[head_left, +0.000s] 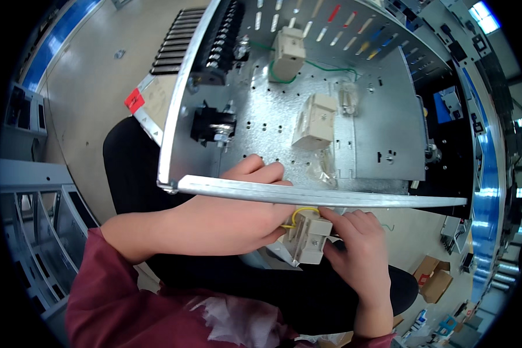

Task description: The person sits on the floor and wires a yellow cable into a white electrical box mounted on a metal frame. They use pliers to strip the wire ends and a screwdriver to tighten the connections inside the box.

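A beige block-shaped electrical part (pixel 312 240), with a yellow wire (pixel 305 210) looped at its top, sits just outside the near side of an open metal enclosure (pixel 325 197). My right hand (pixel 359 246) grips this part from the right, thumb low and fingers at its upper corner. My left hand (pixel 232 223) is closed at the enclosure's near rim, which crosses over it. Its bent fingers show inside, while the thumb lies outside by the wire's left end. Whatever that hand pinches is hidden.
Inside the enclosure stand two similar beige blocks (pixel 316 122), one with a green wire (pixel 330 68), and small clear bags (pixel 323 171). Black terminal fittings (pixel 213 124) line its left wall. A cardboard box (pixel 432 278) lies on the floor at right; metal frames (pixel 37 232) stand at left.
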A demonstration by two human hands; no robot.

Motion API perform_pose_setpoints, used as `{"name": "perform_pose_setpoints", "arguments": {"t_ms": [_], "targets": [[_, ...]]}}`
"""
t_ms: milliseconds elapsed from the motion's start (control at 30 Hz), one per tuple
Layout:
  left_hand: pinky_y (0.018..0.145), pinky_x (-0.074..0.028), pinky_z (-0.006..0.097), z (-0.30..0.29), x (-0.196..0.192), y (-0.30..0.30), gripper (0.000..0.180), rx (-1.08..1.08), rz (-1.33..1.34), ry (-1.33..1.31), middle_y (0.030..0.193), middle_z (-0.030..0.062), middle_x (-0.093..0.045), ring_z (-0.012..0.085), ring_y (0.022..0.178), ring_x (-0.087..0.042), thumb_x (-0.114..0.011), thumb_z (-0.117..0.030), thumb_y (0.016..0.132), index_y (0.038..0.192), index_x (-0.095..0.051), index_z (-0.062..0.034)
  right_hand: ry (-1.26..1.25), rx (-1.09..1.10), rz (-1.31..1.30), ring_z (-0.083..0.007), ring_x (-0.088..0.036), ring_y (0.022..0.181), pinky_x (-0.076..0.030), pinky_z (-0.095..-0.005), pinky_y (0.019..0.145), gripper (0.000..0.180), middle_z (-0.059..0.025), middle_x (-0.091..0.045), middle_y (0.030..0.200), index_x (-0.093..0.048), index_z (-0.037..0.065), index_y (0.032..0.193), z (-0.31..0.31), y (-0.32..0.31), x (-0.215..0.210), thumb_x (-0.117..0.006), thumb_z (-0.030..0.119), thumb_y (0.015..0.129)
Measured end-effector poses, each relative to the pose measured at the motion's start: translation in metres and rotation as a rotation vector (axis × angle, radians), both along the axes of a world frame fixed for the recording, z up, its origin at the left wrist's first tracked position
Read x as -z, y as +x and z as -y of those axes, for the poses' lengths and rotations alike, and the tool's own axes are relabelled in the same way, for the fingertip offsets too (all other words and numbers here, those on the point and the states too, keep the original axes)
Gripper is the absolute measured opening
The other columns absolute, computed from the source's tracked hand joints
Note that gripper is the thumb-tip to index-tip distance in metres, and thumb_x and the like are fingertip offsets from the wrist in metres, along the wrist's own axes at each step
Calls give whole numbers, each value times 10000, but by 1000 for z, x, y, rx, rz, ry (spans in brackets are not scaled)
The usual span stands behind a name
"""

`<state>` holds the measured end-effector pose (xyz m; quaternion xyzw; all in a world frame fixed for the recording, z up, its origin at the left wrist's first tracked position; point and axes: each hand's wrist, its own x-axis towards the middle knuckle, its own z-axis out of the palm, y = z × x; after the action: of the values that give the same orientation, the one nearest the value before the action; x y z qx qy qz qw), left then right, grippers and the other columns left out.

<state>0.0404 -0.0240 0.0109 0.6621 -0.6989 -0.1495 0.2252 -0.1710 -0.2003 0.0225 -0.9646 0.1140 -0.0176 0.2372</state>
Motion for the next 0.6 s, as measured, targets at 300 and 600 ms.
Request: {"name": "perform_pose_setpoints", "arguments": {"t_ms": [300, 600], "targets": [[888, -439, 389, -11, 22, -4, 134, 84, -103, 71, 918, 14, -604, 217, 983, -589, -777, -156, 894, 981, -692, -98, 59, -3, -67, -342, -686, 933, -550, -464, 850, 640, -102, -708, 984, -778, 131, 1357, 8, 0, 6, -891, 92, 728], [902, -434, 402, -12, 7, 12, 193, 166, -2, 144, 911, 9, -605, 225, 949, -592, -804, -166, 875, 1045, -730, -113, 41, -70, -19, -315, -634, 845, -522, -452, 785, 713, -78, -681, 904, -778, 159, 1413, 14, 0, 11, -876, 83, 711]]}}
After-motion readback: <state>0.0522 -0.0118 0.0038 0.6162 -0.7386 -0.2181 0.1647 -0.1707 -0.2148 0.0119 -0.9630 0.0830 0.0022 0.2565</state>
